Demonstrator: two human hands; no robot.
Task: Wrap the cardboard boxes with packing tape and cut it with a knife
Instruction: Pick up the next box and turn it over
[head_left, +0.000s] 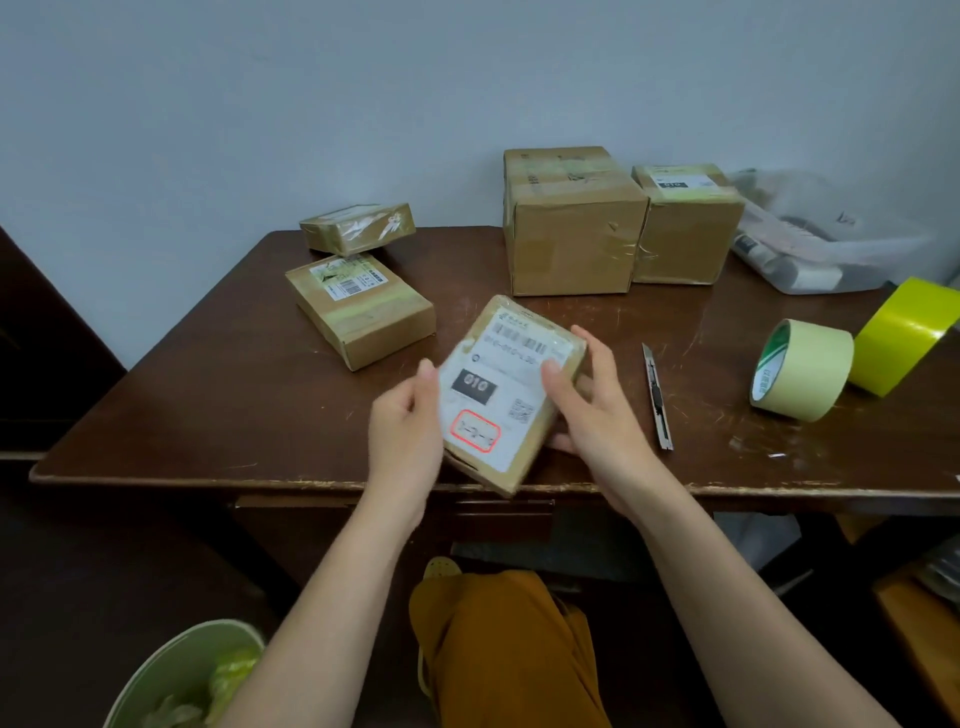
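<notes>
Five cardboard boxes are showing: one small box (511, 389) near the front, two small ones (358, 306) (357, 227) on the left, and two bigger ones (571, 223) (685, 226) at the back. Two tape rolls (802, 369) (904, 335) are sitting together. One knife (657, 397) is lying there. One bin (171, 675) is standing below.

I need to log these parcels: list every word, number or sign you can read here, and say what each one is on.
"010": white on a black patch, on the label of the small box held by the left hand and right hand.
"010-010-L...": under that label's barcode, end blurred.
Red-framed mark on that label: blurred.
Labels on the other boxes and print inside the pale tape roll: too small to read.
</notes>
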